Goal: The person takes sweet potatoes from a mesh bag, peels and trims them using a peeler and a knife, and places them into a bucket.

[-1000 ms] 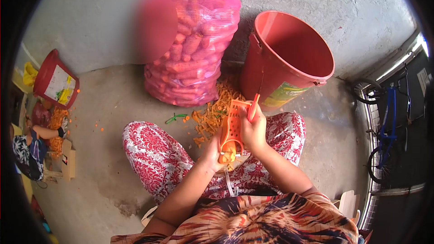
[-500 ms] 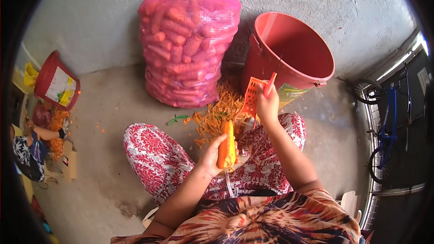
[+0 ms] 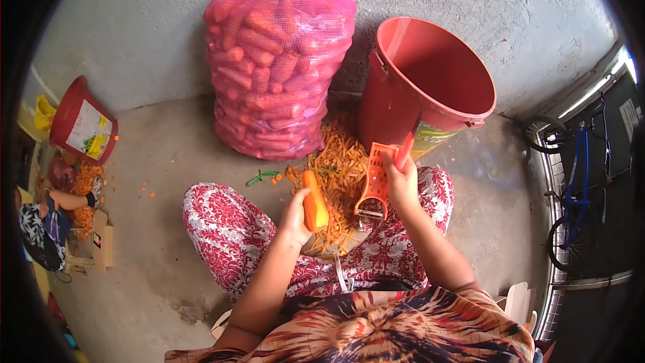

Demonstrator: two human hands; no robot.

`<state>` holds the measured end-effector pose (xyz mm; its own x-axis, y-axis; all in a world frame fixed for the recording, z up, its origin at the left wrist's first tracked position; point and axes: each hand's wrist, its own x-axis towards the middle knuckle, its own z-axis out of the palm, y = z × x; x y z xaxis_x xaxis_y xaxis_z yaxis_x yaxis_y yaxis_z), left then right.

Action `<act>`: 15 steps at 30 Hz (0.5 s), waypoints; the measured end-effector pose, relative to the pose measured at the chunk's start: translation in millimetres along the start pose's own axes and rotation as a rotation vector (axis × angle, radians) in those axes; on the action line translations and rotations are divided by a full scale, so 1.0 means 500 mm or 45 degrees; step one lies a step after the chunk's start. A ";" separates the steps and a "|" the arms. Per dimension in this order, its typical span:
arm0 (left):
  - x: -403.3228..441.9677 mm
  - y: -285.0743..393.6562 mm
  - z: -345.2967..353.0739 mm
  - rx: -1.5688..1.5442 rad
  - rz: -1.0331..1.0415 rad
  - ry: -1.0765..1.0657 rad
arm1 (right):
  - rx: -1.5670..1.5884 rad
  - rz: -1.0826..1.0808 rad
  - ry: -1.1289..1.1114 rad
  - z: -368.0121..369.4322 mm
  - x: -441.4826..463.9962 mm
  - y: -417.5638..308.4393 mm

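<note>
My left hand [image 3: 293,220] is closed around a peeled carrot [image 3: 314,205], which stands nearly upright between my knees. In my right hand [image 3: 402,185] is an orange peeler [image 3: 376,176] with a slotted, grater-like body and a metal blade at its lower end. The same hand also holds a red handle [image 3: 404,152] with a thin dark tip, perhaps a knife. The blade is apart from the carrot. Under and between both hands lies a heap of carrot peelings [image 3: 339,161].
A pink mesh sack of carrots [image 3: 279,74] stands against the wall, beside a large red bucket [image 3: 390,104]. A green tie [image 3: 261,177] lies on the floor. At left are another red bucket [image 3: 84,124] and a person's leg [image 3: 70,199]; at right, a blue bicycle [image 3: 576,181].
My left hand has shifted left and up, tilting the carrot the other way. My right hand has come down, turning the peeler so its blade shows below.
</note>
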<state>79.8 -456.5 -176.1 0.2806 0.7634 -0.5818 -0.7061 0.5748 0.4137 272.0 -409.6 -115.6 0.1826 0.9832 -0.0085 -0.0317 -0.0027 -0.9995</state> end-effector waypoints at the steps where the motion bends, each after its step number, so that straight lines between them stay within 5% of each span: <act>1: -0.003 0.007 0.004 -0.122 -0.027 -0.078 | 0.027 0.001 -0.011 0.001 -0.003 0.006; 9: -0.028 0.005 0.020 -0.748 0.206 -0.428 | 0.486 0.451 -0.131 0.033 -0.043 0.048; 15: -0.050 0.012 0.048 -0.650 0.292 -0.681 | 0.639 0.843 -0.230 0.039 -0.071 0.071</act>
<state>84.1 -465.3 -142.2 0.2752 0.9601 -0.0496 -0.9603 0.2770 0.0336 245.2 -440.9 -150.2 -0.1852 0.8215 -0.5393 -0.5165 -0.5483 -0.6578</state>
